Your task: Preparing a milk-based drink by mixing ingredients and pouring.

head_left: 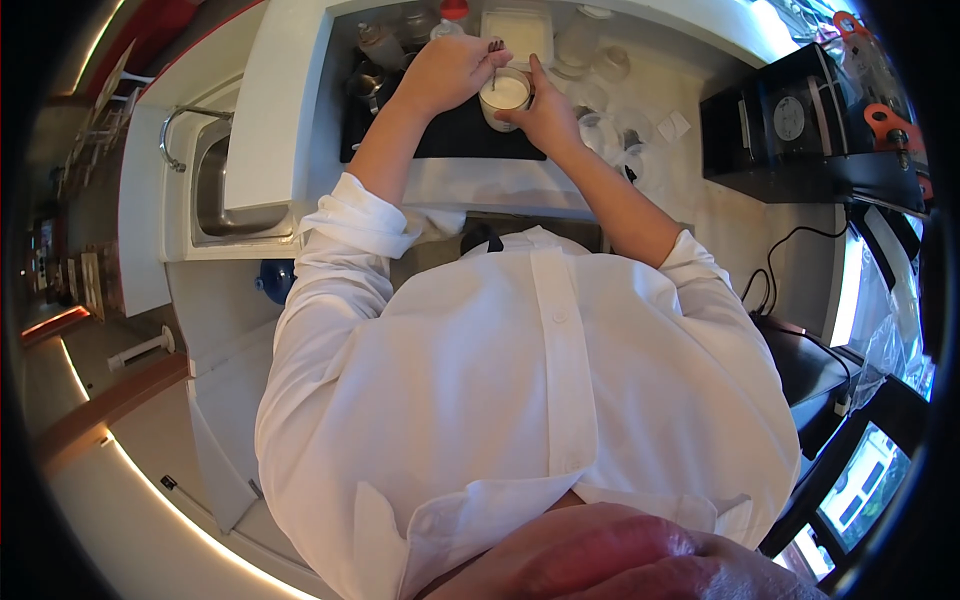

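the left hand point(455, 70) reaches in above and left of the cup point(495, 119), wrist bent, its grip pinched shut on a thin stick point(493, 84) that dips into the cup's pale filling. the right hand point(548, 112) curls round the cup's right side, its grip open to the cup's width and holding it.

far left of the cup is a metal sink point(212, 180), then a white panel point(272, 100). a black mat point(425, 140) lies below the cup on the pale surface point(672, 190); a white tub point(548, 35) sits just behind it, clear jars point(612, 64) to its right, a black machine point(770, 118) farther right.

the mat stretches left of the cup toward the panel; the surface's front edge runs bodyward of it; jars crowd its right.
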Available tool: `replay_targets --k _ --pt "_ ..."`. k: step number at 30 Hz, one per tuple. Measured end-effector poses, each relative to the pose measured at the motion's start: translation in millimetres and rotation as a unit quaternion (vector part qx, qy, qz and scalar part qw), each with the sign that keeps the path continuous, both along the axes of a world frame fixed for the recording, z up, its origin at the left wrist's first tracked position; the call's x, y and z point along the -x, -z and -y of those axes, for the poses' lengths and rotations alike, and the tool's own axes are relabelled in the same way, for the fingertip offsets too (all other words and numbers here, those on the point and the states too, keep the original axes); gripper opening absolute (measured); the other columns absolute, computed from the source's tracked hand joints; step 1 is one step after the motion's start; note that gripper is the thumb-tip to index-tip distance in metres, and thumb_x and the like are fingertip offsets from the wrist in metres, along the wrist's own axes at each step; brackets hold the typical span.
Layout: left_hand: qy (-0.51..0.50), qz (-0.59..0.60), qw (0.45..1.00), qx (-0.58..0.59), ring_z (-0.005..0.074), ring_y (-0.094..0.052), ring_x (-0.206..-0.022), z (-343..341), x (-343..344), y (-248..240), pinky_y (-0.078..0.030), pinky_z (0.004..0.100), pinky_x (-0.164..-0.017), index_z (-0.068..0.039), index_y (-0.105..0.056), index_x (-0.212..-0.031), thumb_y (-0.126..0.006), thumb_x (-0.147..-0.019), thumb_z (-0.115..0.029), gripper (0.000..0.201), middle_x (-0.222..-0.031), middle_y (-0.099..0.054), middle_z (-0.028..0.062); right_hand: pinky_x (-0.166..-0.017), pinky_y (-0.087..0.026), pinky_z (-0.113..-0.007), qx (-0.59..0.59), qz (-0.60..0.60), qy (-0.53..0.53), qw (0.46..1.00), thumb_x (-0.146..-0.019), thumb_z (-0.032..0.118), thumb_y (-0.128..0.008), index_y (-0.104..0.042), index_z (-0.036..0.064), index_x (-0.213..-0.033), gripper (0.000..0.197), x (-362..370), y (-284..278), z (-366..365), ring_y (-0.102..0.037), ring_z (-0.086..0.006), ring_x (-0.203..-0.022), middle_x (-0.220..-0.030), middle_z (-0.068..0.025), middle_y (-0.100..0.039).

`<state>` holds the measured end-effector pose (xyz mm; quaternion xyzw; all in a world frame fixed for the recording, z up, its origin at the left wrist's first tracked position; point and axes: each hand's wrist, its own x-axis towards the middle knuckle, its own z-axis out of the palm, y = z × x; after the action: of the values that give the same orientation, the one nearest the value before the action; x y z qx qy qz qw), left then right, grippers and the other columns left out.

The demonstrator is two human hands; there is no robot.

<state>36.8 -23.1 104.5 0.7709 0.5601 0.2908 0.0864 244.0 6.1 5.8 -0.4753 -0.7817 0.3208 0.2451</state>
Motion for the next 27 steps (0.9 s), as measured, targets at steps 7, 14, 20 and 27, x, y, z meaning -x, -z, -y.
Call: replay_targets --k 7,14,20,27 --pt "0.014 -0.007 0.999 -0.047 0.0368 -0.073 -0.082 -6.8 -11.0 -3.0 -0.055 0.0460 -0.073 -0.008 -0.080 -0.102 -0.066 -0.110 -0.042 0.038 -0.085 -0.076 0.0136 -0.103 -0.059 -0.046 0.008 0.027 0.016 0.999 -0.076 0.039 -0.100 -0.027 -0.0006 -0.175 0.129 1.0 -0.1 -0.4 -0.074 -0.0371 -0.123 -0.142 -0.0124 -0.076" --pt "0.019 -0.001 0.999 -0.033 0.0380 -0.071 -0.081 -3.4 -13.7 -0.4 -0.054 0.0475 -0.072 -0.009 -0.081 -0.102 -0.065 -0.111 -0.040 0.036 -0.081 -0.073 0.0132 -0.101 -0.060 -0.047 0.009 0.039 0.016 0.999 -0.077 0.040 -0.100 -0.031 0.0020 -0.174 0.125 1.7 -3.6 0.8 -0.075 -0.0385 -0.121 -0.137 -0.0149 -0.078" --pt "0.012 -0.008 1.000 -0.008 0.0380 -0.073 -0.082 -4.8 -9.9 2.7 -0.056 0.0457 -0.073 -0.010 -0.081 -0.110 -0.065 -0.111 -0.038 0.032 -0.089 -0.078 0.0138 -0.101 -0.060 -0.047 0.017 0.044 0.016 0.999 -0.076 0.040 -0.101 -0.032 0.0019 -0.174 0.125 2.8 -2.8 0.1 -0.075 -0.0384 -0.121 -0.138 -0.0152 -0.077" --pt "0.005 0.006 1.000 -0.025 0.0381 -0.074 -0.082 0.7 -17.9 -8.5 -0.056 0.0456 -0.072 -0.010 -0.082 -0.108 -0.068 -0.109 -0.039 0.032 -0.091 -0.078 0.0142 -0.102 -0.060 -0.047 0.010 0.013 0.017 1.000 -0.075 0.040 -0.101 -0.032 0.0023 -0.173 0.126 -0.8 2.8 -1.0 -0.075 -0.0384 -0.122 -0.139 -0.0151 -0.077"
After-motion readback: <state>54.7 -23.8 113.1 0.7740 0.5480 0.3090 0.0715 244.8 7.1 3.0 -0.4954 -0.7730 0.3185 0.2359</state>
